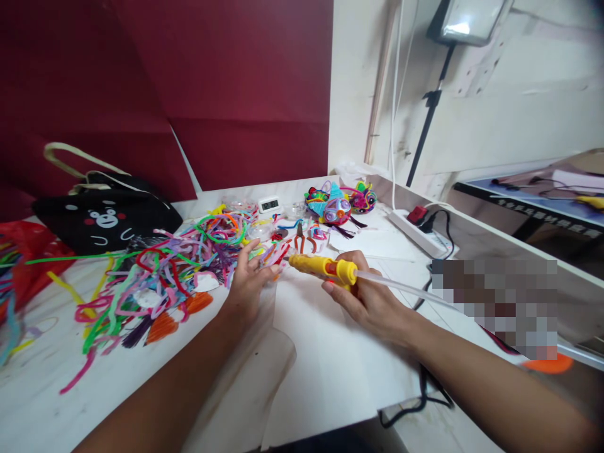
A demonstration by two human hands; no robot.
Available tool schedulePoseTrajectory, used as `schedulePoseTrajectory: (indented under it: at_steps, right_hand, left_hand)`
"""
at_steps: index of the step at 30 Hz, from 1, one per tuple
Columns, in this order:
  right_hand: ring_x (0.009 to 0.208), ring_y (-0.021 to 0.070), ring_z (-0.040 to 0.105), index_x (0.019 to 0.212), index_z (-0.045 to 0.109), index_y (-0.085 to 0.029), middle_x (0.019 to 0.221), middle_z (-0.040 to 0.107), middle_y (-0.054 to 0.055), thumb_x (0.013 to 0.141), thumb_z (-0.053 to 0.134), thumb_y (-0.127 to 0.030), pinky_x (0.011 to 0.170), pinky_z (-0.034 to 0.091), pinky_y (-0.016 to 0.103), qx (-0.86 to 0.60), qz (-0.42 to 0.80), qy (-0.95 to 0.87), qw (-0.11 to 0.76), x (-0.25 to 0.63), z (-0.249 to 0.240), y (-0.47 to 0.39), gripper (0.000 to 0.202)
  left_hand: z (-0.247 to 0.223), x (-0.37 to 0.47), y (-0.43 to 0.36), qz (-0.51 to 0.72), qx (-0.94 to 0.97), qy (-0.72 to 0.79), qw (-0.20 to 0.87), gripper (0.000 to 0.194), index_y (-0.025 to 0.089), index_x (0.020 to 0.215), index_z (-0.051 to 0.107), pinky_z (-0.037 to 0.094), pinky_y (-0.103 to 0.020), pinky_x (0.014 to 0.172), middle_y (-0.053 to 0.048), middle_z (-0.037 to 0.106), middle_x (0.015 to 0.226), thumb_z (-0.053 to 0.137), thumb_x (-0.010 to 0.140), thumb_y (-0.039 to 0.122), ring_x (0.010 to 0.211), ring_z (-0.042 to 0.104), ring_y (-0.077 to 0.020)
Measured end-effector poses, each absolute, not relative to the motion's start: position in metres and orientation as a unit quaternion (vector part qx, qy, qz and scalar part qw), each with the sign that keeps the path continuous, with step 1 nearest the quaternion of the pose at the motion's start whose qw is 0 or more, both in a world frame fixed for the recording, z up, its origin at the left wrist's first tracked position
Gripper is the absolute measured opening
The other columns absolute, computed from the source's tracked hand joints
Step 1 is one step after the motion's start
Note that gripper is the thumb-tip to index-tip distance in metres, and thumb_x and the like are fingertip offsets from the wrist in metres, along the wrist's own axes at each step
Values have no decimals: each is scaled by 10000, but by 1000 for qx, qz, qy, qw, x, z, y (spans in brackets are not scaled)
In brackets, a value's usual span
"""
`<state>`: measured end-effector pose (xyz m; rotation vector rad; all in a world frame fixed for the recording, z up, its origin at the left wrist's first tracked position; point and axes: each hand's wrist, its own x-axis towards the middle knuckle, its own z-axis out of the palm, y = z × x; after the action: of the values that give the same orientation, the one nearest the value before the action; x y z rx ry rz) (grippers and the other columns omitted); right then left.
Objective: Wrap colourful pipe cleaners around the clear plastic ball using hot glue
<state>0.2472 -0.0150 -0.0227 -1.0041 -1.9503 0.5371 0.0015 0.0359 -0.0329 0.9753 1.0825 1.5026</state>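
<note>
My right hand (372, 292) is wrapped around a yellow hot glue gun (323, 267), and a long, clear glue stick (406, 286) runs out of its back end. The gun's nozzle points left, close to some pink and red pipe cleaner pieces (278, 253). My left hand (250, 280) is by those pieces with thumb and fingers apart; I make out nothing firmly held in it. Beyond the gun, pliers with orange handles (300, 242) lie on the table. Under both hands is a white sheet (325, 352).
A tangled heap of colourful pipe cleaners (160, 277) covers the left side, by a black bag (108, 220). Decorated pipe cleaner figures (335, 207) and a small digital clock (270, 205) stand at the back. A power strip (419, 233) with black cables lies right.
</note>
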Motion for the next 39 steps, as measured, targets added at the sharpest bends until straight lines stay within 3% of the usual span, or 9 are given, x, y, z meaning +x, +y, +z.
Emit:
schedulePoseTrajectory:
  at_steps: [12,18,22,26,31,35,39]
  right_hand:
    - [652,190,564,1090,466,-286,866,642,-14,1062,594,-406,626,392,318,-415,218,-782,411,245,-18,-18,178]
    - [687,197,557,1090,479,-285,880,631,-6,1080,577,-446,653,385,327,-421,228,-784,395,247,-17,-17,189]
    - [689,203,536,1114,492,-294,878,610,-10,1077,582,-477,660,387,335,-428,239,-778,393,250,-21,-16,207]
    - [720,210,556,1084,513,-288,923,614,10,1058,606,-468,665,433,345,-424,262,-767,403,250,-20,-13,204]
    - [878,230,619,954,557,-252,1010,600,58,1033,603,-445,738,546,362,-380,301,-752,446,248,-13,-7,214]
    - [849,218,596,958,576,-240,967,569,46,1025,622,-485,697,558,348,-389,330,-734,449,248,-11,-5,258]
    - [847,214,604,946,572,-248,1000,563,47,1028,618,-428,711,574,353,-384,310,-743,452,248,-14,-6,203]
  left_hand:
    - [-33,1,36,616,403,451,504,916,276,1392,612,600,-370,928,-36,773,1089,978,554,235,1123,762,-288]
    - [-29,4,32,605,406,447,518,949,263,1415,570,578,-378,943,-33,766,1098,985,562,261,1045,761,-260]
    - [-30,3,33,602,404,451,520,944,285,1402,571,581,-390,948,-42,752,1126,991,557,283,1098,750,-284]
    - [-32,2,34,600,408,446,525,940,288,1412,568,593,-403,942,-49,749,1137,991,573,297,1098,754,-294]
    - [-36,-1,34,599,404,435,536,894,284,1406,585,597,-413,956,-46,757,1160,988,608,273,954,783,-238]
    - [-37,-2,35,595,407,433,541,852,291,1391,599,592,-406,950,-33,768,1126,980,630,270,937,784,-229]
    - [-35,0,34,600,399,432,543,816,273,1335,619,601,-404,925,-32,759,1103,981,604,264,955,762,-230]
